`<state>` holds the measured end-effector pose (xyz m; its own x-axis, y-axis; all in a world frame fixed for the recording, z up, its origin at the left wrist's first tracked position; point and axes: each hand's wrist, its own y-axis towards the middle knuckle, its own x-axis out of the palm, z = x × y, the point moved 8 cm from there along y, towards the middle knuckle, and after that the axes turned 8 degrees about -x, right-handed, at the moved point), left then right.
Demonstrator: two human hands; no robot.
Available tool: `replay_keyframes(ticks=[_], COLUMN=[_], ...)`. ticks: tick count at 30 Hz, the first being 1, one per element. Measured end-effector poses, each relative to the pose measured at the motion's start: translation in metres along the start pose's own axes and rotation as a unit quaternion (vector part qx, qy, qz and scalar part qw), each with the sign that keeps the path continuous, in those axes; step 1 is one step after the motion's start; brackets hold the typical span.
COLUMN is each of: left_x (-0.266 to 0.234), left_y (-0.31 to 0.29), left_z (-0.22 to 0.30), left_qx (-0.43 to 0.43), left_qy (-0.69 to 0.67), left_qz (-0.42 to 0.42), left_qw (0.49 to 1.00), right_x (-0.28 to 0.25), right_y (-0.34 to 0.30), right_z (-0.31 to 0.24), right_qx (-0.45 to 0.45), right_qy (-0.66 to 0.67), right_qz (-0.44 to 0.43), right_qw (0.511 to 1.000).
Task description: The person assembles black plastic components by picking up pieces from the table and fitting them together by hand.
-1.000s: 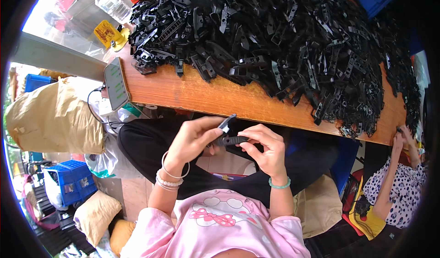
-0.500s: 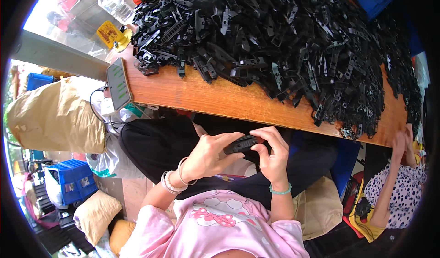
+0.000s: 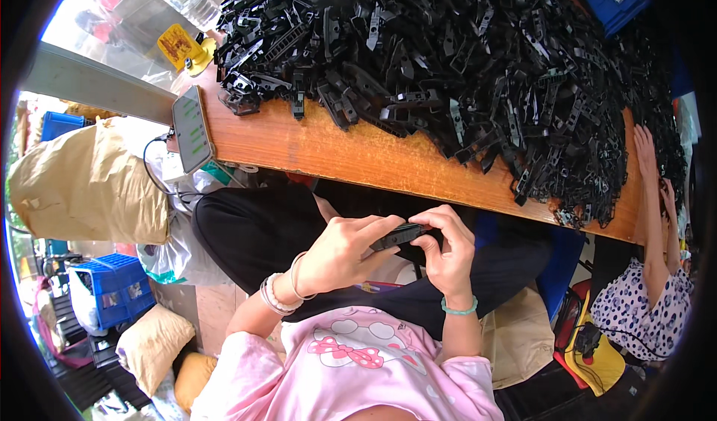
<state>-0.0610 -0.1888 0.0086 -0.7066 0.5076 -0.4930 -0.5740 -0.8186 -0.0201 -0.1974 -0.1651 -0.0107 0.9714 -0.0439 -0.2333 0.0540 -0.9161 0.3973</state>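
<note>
One blue open-mesh plastic crate [image 3: 116, 292] stands at the far left, below a large crumpled brown paper sack [image 3: 93, 186]; both keep nearly the same places as a second ago. Next, a flat grey slab with green marks [image 3: 193, 129] sits at the left end of the brown wood-grain counter [image 3: 358, 156].

Near the middle, the person's left hand [image 3: 340, 249] grasps the left end of a small elongated black plastic part [image 3: 397, 237], its thumb below and fingers above. The part is in the air over the lap, short of the counter's front edge. The right hand [image 3: 446, 249] pinches the other end between thumb and fingers. A second ago the hands had pieces at differing angles, one sticking up; now they close on one dark shape, tilted to show a narrower side than half a second ago.

Above, the big heap of black plastic parts [image 3: 448, 55] looks unchanged. At far right, a co-worker's hand [image 3: 646, 152] now stretches farther up the counter beside the heap.
</note>
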Motion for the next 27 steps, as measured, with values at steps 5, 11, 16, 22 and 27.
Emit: replay_keyframes(ticks=[5,11,16,22,27], left_x=[0.005,-0.060,-0.229,-0.189,-0.160], left_y=[0.000,0.010,0.018,0.029,0.023], left_z=[-0.013,-0.055,-0.143,-0.164,-0.132], left_qx=[-0.050,-0.177,-0.072,-0.132,-0.085], left_qy=[-0.074,-0.107,0.093,0.096,0.126], left_qz=[-0.045,0.126,0.542,0.509,0.514], left_qw=[0.995,0.970,0.832,0.845,0.844], right_x=[-0.002,-0.002,0.015,0.044,0.060], right_y=[0.001,-0.010,-0.013,-0.004,0.022], right_z=[0.009,0.019,0.022,0.018,0.000], right_qx=[0.094,0.033,0.086,0.061,-0.059], right_qy=[0.113,-0.041,-0.053,-0.024,-0.074], right_qz=[0.015,-0.097,-0.075,-0.118,-0.044], right_qw=[0.989,0.994,0.992,0.991,0.995])
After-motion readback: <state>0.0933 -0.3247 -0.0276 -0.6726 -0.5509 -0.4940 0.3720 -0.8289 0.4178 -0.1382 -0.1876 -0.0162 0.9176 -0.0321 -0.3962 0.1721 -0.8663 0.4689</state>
